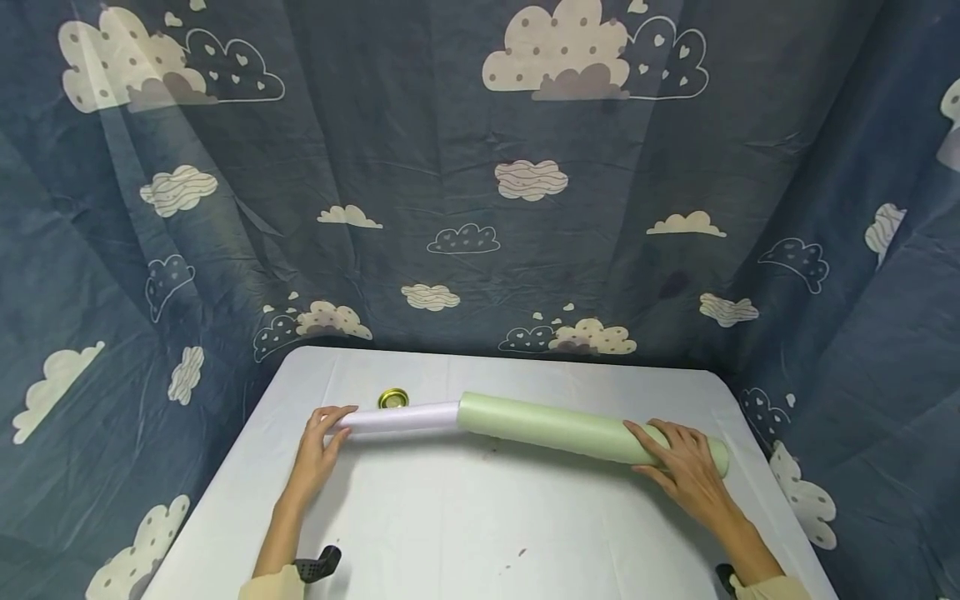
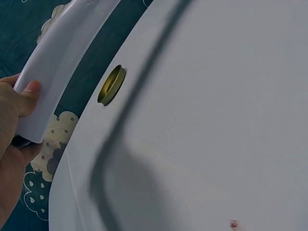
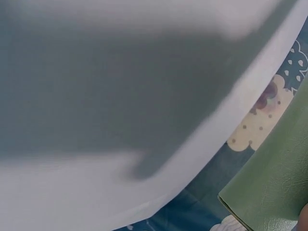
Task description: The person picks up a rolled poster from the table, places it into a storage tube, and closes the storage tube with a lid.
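White table; left hand grips tube; right, green roll.

Left hand grips white tube; 1 gold lid on table.

Green roll and white roll cut off by the wrist views' edges
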`<state>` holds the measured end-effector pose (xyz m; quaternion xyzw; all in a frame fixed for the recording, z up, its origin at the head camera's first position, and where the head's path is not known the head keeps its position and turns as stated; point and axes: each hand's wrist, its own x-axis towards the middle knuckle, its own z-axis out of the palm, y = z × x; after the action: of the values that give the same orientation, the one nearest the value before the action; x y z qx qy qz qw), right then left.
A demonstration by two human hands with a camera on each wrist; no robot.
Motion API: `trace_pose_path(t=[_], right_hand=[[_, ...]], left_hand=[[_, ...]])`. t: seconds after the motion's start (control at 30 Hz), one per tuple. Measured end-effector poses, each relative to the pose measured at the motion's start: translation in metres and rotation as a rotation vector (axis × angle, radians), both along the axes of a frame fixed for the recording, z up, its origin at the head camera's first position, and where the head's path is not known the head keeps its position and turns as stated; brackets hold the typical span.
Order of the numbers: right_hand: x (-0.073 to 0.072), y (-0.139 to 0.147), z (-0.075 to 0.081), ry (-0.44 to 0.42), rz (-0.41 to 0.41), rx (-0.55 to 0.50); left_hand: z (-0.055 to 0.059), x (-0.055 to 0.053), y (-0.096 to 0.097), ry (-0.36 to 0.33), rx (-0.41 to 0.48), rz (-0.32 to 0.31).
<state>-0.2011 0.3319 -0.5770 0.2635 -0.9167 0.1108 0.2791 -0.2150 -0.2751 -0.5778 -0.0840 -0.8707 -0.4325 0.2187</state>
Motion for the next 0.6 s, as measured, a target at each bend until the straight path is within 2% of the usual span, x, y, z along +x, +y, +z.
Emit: trace_pose_path(t=[0.33,0.47,0.6], right_hand=[[-0.008,-0.012,0.011,0.015,0.06,0.032],[-0.012,-0.02,0.015,0.025,0.071,0.048],[-0.014,-0.027,0.018,0.024,0.077,0.048]], left_hand=[[0.003,-0.009,0.009,-0.039,-0.004,-0.083],[0.002,-0.011,0.017,-0.05,-0.003,-0.087],[0.003,-0.011,0.024,-0.029,-0.006,-0.087]])
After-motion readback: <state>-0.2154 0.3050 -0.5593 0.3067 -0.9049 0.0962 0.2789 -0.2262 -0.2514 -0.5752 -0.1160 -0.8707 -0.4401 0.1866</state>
